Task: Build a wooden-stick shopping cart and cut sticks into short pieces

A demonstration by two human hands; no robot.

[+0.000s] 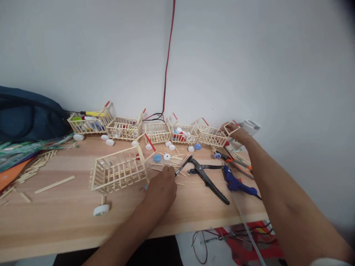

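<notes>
My left hand is closed low over the table, its fingers curled around the near end of a slim dark tool with a metal collar. Just left of it stands the largest stick cart, a small shopping cart with a red handle and white bottle-cap wheels. My right hand reaches to the back right, behind the handle of the rightmost stick cart and beside a white object. That cart and the blur hide its fingertips, so what it touches is unclear.
Several similar carts line the wall, some filled with caps. Black-handled pliers, orange-grip pliers and a blue glue gun lie to the right. Loose sticks and a dark blue bag are at left.
</notes>
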